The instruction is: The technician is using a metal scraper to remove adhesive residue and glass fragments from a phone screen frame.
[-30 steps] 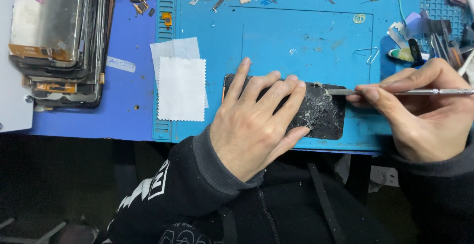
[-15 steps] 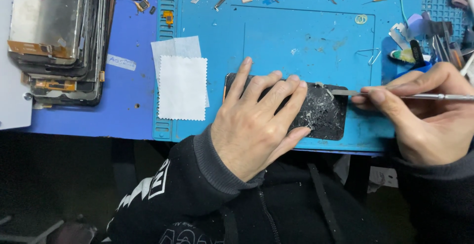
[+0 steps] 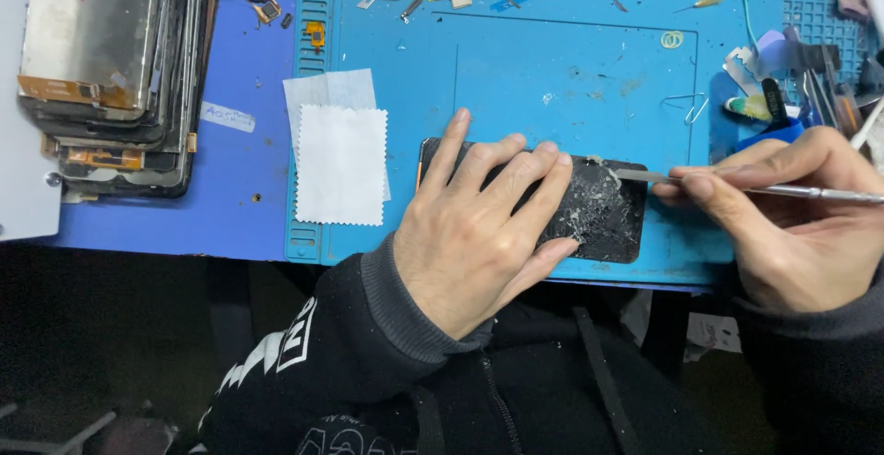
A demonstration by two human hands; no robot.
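The left hand (image 3: 470, 234) lies flat, fingers spread, on the cracked phone (image 3: 599, 211). The right hand (image 3: 792, 225) pinches a thin metal tool (image 3: 783, 190), its tip touching the phone's edge.

blue surface (image 3: 239, 220): ridged blue rubber work mat (image 3: 571, 68), white cloth squares (image 3: 339, 165), stacked screen panels (image 3: 110, 68), cracked black phone (image 3: 603, 211).
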